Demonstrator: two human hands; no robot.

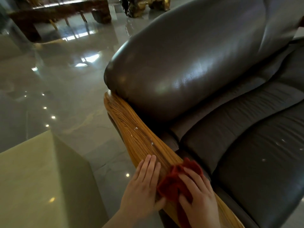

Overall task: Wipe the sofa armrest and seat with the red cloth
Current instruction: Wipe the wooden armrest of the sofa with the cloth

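1. Wooden armrest (131, 125): long grained rail along the sofa's outer edge, its long axis running from beside the hands away toward the rounded back end. All places below are given relative to it.
2. Red cloth (174, 181): bunched on top of the armrest at its near end, partly trailing down over the near edge.
3. Right hand (197, 196): pressed on the cloth, fingers curled over it; grip clenched on the cloth against the wood.
4. Left hand (144, 183): flat on the armrest's outer side, just beside the cloth, fingers straight and pointing along the rail; holds nothing.
5. White specks (136, 128): small bits lying on the armrest farther along, ahead of both hands; a second bit lies between it and the hands.
6. Seat cushion (246, 145): dark leather, on the armrest's inner side, nearer the right hand; a few pale flecks on it.
7. Judgement: the unwiped length lies straight ahead of the cloth along the rail's axis; the right hand is placed to push forward.
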